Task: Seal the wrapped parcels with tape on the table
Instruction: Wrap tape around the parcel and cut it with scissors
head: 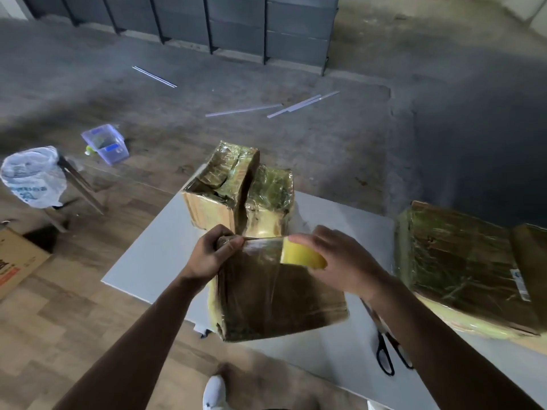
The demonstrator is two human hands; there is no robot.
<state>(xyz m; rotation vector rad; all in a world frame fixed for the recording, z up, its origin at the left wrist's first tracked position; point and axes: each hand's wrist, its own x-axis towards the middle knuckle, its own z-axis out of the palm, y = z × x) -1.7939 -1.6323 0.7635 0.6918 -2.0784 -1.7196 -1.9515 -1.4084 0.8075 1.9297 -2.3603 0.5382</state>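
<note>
Head view: parcel [281, 300] reaches table's [148, 261] near edge.

The parcel [281, 297] is brown cardboard under shiny, wrinkled clear film (the other parcels [461, 261] look the same). The roll of tape [303, 255] is glossy yellow plastic. The table [148, 255] is smooth and matt, and the scissors [386, 358] have black plastic handles.
</note>
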